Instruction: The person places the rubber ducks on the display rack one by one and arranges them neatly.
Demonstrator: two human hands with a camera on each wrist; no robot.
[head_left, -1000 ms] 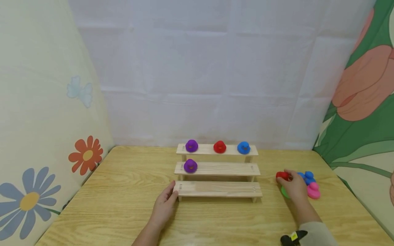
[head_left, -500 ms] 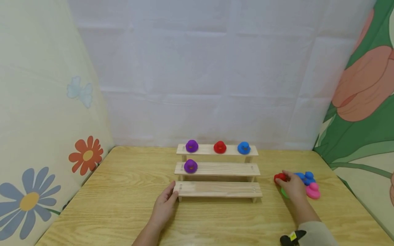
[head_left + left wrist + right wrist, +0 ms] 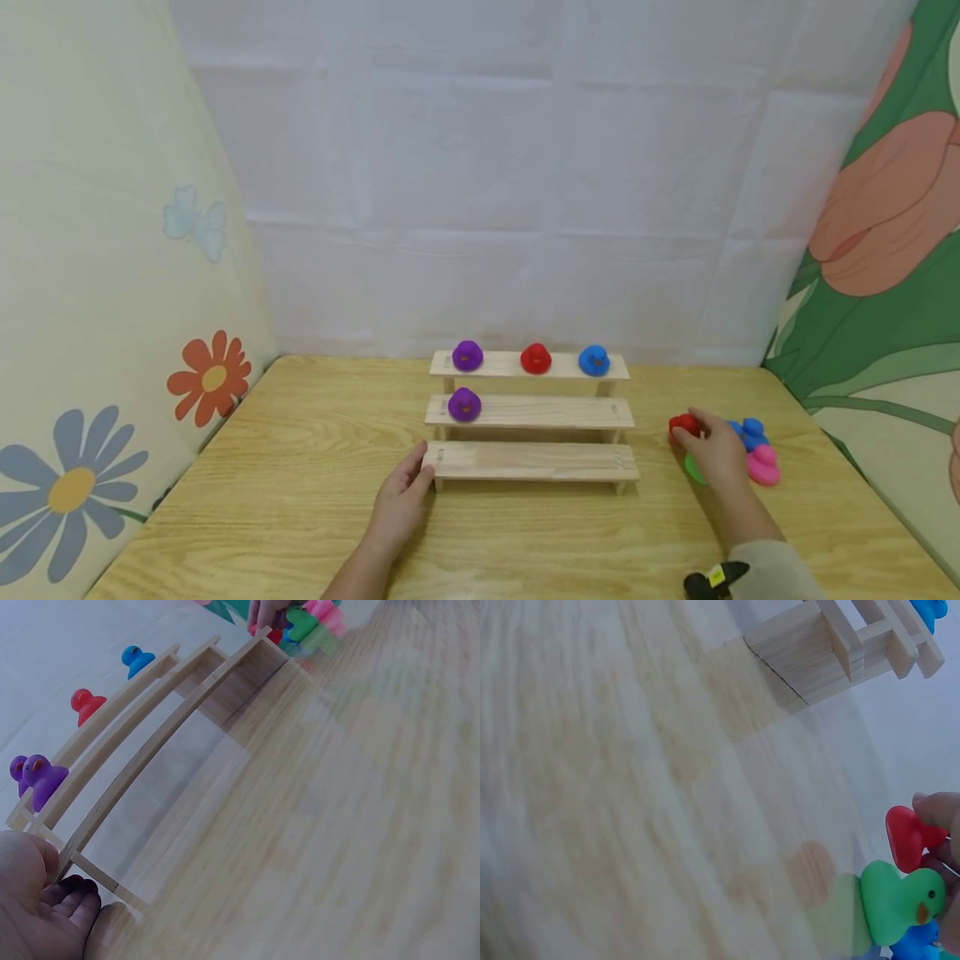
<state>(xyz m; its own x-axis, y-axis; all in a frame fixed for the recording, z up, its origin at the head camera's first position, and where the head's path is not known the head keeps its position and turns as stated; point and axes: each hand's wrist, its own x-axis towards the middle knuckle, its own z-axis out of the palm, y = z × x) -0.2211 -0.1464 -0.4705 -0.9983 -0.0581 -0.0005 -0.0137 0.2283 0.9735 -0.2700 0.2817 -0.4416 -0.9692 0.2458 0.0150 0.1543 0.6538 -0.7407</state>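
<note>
My right hand [image 3: 718, 454] pinches a red rubber duck [image 3: 683, 428] between thumb and fingers, right of the three-step wooden display rack [image 3: 531, 454]. Beside that hand are a green duck [image 3: 889, 904], partly hidden in the head view, blue ducks [image 3: 753, 434] and a pink duck [image 3: 764, 465]. My left hand [image 3: 399, 500] holds the left end of the rack's lowest step, its thumb along the front. On the top step sit a purple duck [image 3: 467, 356], a red duck [image 3: 536, 358] and a blue duck [image 3: 595, 360]. Another purple duck [image 3: 465, 405] sits at the left of the middle step.
The rack stands on a wood-grain table [image 3: 300, 467]. A white cloth [image 3: 480, 183] hangs behind the table, with flower-printed cloths at both sides. A black object with a yellow label [image 3: 716, 579] is by the right sleeve.
The red duck in my right hand has shifted slightly to the left and then lifted a little. My left hand and the ducks on the rack have stayed in place.
</note>
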